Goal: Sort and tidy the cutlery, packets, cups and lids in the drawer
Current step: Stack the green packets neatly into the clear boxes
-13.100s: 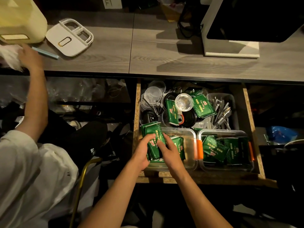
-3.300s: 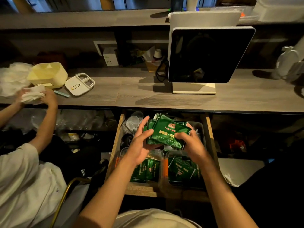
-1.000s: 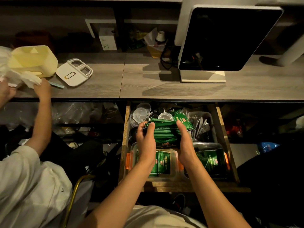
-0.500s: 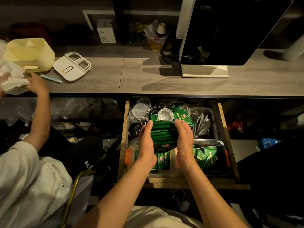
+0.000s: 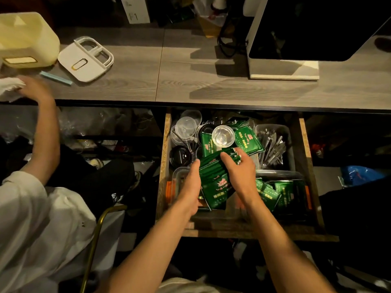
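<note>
Drawer (image 5: 163,166) of raw chipboard stands pulled out under the grey wood-grain counter (image 5: 211,85), and the sorting is partly done. At its far left lie clear round plastic lids (image 5: 186,126) and a black round lid (image 5: 179,156). Nearer the front, the left hand (image 5: 190,187) presses its palm and thumb against the side of a stack of glossy green foil packets (image 5: 213,187), steadying it above the clear plastic tub with orange clips (image 5: 176,176) at front left. The right hand (image 5: 241,172) bears on the other side, fingers (image 5: 227,158) curled over the stack's far end, so both hands clamp the one bundle between them. Just behind it a small clear plastic cup (image 5: 223,136) sits upright on more loose green packets (image 5: 247,140). Right of those, a clear tub holds metal cutlery (image 5: 271,149), and a second clear tub of green packets (image 5: 281,191) sits at front right.

To do this step well, I judge the stack should be squared edge to edge, lowered flat into the front-left tub and released only once it rests on the packets below; foil is slippery, and a loosened squeeze could fan the bundle out. The cup behind looks easy to tip.
</note>
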Demonstrator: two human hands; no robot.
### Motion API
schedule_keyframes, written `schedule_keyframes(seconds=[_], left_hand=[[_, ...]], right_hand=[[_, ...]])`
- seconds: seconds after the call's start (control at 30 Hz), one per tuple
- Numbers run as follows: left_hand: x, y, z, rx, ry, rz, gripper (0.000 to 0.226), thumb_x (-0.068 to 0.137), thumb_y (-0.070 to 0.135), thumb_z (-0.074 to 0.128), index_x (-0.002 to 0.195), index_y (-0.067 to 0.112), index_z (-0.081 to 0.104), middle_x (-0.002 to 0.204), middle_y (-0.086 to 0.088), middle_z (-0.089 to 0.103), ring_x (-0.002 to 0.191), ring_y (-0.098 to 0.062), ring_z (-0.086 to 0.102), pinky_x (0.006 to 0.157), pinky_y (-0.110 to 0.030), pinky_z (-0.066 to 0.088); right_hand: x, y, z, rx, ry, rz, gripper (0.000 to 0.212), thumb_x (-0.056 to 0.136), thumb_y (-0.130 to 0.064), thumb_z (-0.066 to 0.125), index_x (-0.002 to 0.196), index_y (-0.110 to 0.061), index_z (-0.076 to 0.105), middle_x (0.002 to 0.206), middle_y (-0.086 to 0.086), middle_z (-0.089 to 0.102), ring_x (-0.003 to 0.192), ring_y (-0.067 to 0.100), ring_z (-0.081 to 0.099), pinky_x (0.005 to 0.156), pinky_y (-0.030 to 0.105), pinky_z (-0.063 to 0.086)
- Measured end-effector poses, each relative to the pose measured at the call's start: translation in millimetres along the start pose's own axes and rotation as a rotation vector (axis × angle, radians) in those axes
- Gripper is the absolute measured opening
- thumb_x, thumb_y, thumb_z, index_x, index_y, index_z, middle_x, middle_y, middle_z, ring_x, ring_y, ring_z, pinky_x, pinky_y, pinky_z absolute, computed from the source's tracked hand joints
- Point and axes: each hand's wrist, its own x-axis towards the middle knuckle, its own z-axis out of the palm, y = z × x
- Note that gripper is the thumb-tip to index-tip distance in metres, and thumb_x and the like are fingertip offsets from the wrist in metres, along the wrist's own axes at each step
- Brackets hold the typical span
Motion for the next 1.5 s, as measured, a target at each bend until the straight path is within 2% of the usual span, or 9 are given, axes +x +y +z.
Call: schedule_keyframes(seconds=[0.13,0.4,0.57,0.63,0.8,1.0,1.13,1.27,1.5], left_hand=[[21,-3,-31,0.348,-0.033,0.158,0.035,0.1,0.048,0.048,0.125,0.026,0.061,0.129,0.004,0.062,0.118,-0.016,0.056,0.096,-0.035,0.045],[41,2,-27,0.909,-0.315,0.243,0.091,0.077,0.058,0.075,0.149,0.022,0.032,0.135,0.015,0.042,0.129,-0.013,0.046,0.105,-0.031,0.037],[58,-23,-42,0.452,-0.174,0.146,0.058,0.079,0.035,0.081,0.13,0.02,0.056,0.129,0.0,0.065,0.116,-0.012,0.06,0.093,-0.028,0.048],[62,-34,-50,0.256,-0.138,0.046,0.09,0.076,0.045,0.081,0.15,0.02,0.036,0.153,0.0,0.042,0.138,-0.02,0.043,0.111,-0.038,0.039],[66,-46,-52,0.151,-0.147,-0.071,0.087,0.06,0.052,0.086,0.133,0.018,0.052,0.128,0.001,0.064,0.12,-0.019,0.058,0.115,-0.045,0.031],[73,-51,-67,0.16,-0.134,0.004,0.078,0.052,0.053,0.09,0.119,0.028,0.057,0.131,0.004,0.064,0.123,-0.016,0.058,0.114,-0.045,0.039],[73,-51,-79,0.155,0.042,0.148,0.08,0.052,0.05,0.09,0.121,0.022,0.062,0.114,0.005,0.072,0.111,-0.012,0.065,0.105,-0.039,0.046],[65,-39,-102,0.142,0.063,0.273,0.057,0.064,0.04,0.079,0.116,0.025,0.063,0.108,0.008,0.074,0.101,-0.005,0.068,0.092,-0.027,0.048],[71,-43,-123,0.063,0.102,0.264,0.056,0.07,0.04,0.081,0.119,0.023,0.061,0.114,0.003,0.071,0.112,-0.016,0.065,0.109,-0.047,0.044]], right_hand=[[20,5,-10,0.004,-0.233,0.01,0.003,0.092,-0.025,0.066,0.09,-0.023,0.068,0.09,-0.003,0.075,0.072,0.005,0.072,0.069,0.019,0.056],[51,12,11,-0.456,-0.285,-0.018,0.044,0.089,-0.05,0.061,0.059,-0.019,0.054,0.054,-0.005,0.055,0.051,0.014,0.05,0.059,0.03,0.039],[37,31,16,0.125,-0.186,0.239,0.063,0.089,-0.075,0.036,0.096,-0.021,0.069,0.095,-0.001,0.07,0.088,0.011,0.065,0.082,0.035,0.05],[26,44,22,0.275,-0.242,0.328,0.068,0.084,-0.079,0.038,0.121,-0.026,0.061,0.121,0.004,0.066,0.109,0.021,0.063,0.093,0.044,0.05],[9,56,54,0.408,-0.246,0.372,0.042,0.105,-0.04,0.034,0.113,-0.012,0.065,0.097,0.004,0.074,0.086,0.014,0.07,0.084,0.033,0.055],[2,86,84,0.176,-0.279,0.362,0.09,0.079,-0.086,0.033,0.135,-0.021,0.057,0.14,0.005,0.057,0.132,0.02,0.05,0.114,0.047,0.035],[16,105,87,0.453,-0.248,0.497,0.056,0.098,-0.063,0.033,0.115,-0.022,0.068,0.114,0.002,0.071,0.112,0.017,0.064,0.104,0.038,0.046],[27,153,78,0.02,0.121,0.542,0.026,0.101,-0.031,0.051,0.11,-0.01,0.063,0.088,0.008,0.066,0.071,0.014,0.058,0.06,0.022,0.047],[31,193,112,-0.485,-0.128,0.601,0.087,0.086,-0.04,0.072,0.147,0.002,0.026,0.127,0.017,0.057,0.116,0.032,0.058,0.096,0.042,0.052]])
